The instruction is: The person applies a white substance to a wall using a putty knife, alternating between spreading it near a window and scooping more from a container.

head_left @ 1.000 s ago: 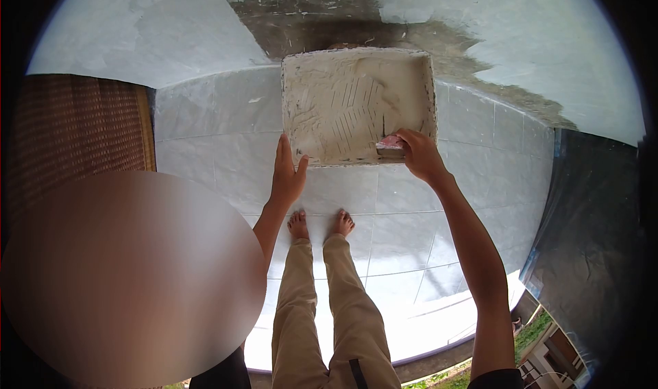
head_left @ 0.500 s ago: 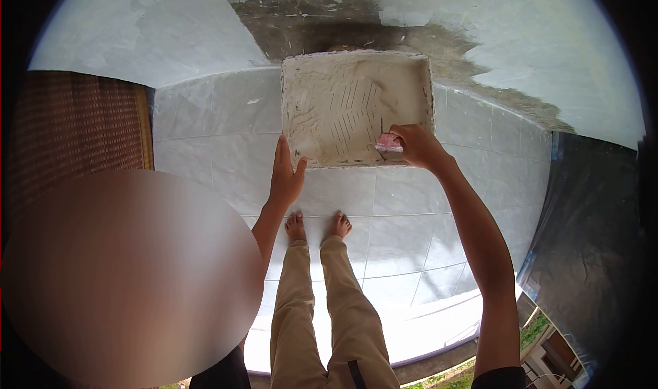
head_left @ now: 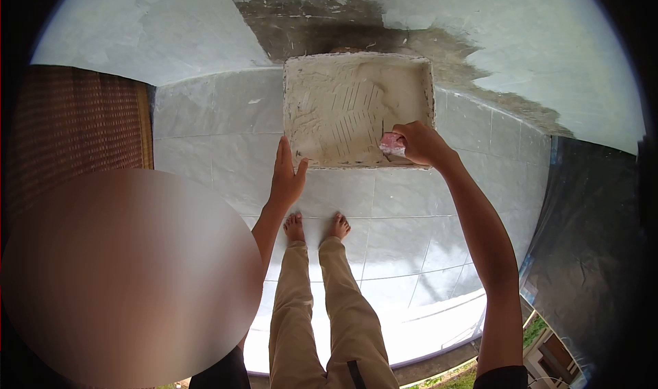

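Observation:
A shallow rectangular tray (head_left: pixel 428 94) lies on the tiled floor against the wall. Pale wet paste (head_left: pixel 322 87) covers its inside, with rows of short slanted grooves in the middle. My left hand (head_left: pixel 286 176) holds the tray's near left corner, fingers straight along the outer side and thumb at the front rim. Over the near right part of the tray, my right hand (head_left: pixel 419 144) is closed on a pink scraper (head_left: pixel 391 143) smeared with pale paste. My fingers hide part of the scraper.
The wall (head_left: pixel 329 26) behind has a dark bare patch between pale coated areas. A brown woven mat (head_left: pixel 89 115) is at the left, a dark sheet (head_left: pixel 582 224) at the right. My bare feet (head_left: pixel 336 226) stand on the grey tiles (head_left: pixel 397 193) before the tray.
My right hand and the pink scraper have shifted slightly to the right. The left hand stays at the tray's corner.

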